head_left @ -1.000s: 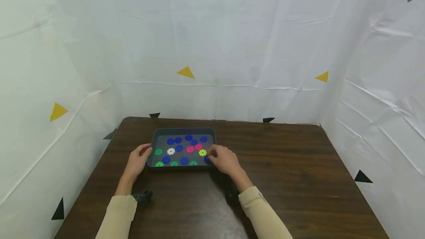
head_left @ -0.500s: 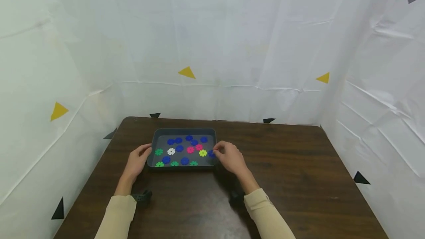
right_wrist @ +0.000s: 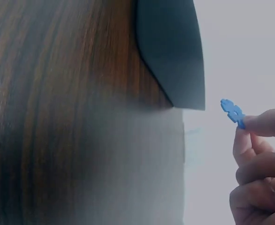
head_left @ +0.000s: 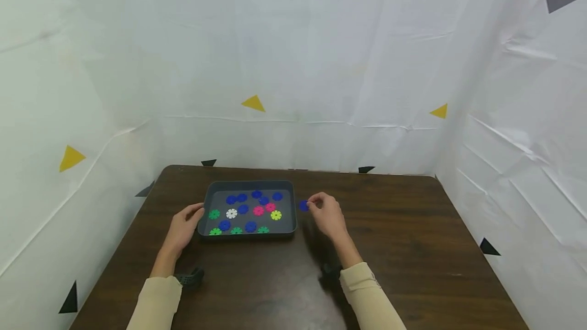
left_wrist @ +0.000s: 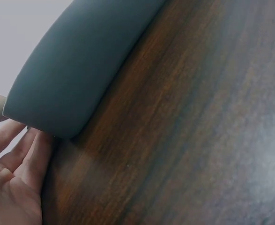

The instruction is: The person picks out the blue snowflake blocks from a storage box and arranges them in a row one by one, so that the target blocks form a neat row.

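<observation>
A shallow dark grey tray [head_left: 247, 237] holds several flower-shaped notched plastic discs in blue, green, white, pink and yellow. At its left end my left hand [head_left: 182, 226] holds the edge, thumb at the rim and fingers against the outer wall; the fingertips are partly hidden by the tray corner in the left wrist view. Just off the tray's right side, my right hand [head_left: 327, 214] pinches a blue notched disc [right_wrist: 232, 111] between thumb and index finger, its other fingers curled. In the head view that blue disc stands out left of the fingertips, above the table.
The dark brown wooden table [head_left: 412, 248] extends to the right of the tray. White sheeting [head_left: 293, 65] with yellow, grey and black triangles encloses the back and sides. A dark strapped device [head_left: 190, 278] is on the left wrist.
My right hand has moved right, carrying the blue disc out over the tray's right rim to beyond it. The left hand stays at the tray's left end. The head view has shifted slightly.
</observation>
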Tool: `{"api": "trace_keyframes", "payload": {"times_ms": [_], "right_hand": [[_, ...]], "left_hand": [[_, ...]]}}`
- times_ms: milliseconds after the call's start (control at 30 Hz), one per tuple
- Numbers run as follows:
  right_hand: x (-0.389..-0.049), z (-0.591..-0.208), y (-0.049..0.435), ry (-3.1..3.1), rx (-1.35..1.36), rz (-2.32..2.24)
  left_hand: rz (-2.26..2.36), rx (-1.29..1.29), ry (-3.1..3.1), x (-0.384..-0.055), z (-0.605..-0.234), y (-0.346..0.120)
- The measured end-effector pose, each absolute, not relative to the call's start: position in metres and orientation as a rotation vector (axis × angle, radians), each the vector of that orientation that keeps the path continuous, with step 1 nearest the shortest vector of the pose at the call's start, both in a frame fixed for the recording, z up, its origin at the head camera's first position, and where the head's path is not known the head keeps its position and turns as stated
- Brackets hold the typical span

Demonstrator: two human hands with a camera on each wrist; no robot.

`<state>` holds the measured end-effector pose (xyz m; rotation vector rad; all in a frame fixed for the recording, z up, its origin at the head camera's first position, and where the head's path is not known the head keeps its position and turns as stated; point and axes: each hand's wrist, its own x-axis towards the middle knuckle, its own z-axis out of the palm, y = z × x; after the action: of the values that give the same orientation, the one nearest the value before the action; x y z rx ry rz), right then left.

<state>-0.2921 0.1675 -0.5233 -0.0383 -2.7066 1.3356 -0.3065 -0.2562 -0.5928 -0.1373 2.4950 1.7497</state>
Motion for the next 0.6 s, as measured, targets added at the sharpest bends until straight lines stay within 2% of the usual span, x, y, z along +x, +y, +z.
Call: {"api": "trace_keyframes", "payload": {"times_ms": [300,600], "right_hand": [[-0.306,-0.543,0.185,-2.638,-0.149,1.574],[-0.313,-0.553,0.183,-2.654,-0.197,1.612]], "left_hand": [[1.722,-0.104,2.552,-0.309,-0.592,-0.251],[1.728,-0.104,2.577,-0.306,-0.592,-0.252]]}}
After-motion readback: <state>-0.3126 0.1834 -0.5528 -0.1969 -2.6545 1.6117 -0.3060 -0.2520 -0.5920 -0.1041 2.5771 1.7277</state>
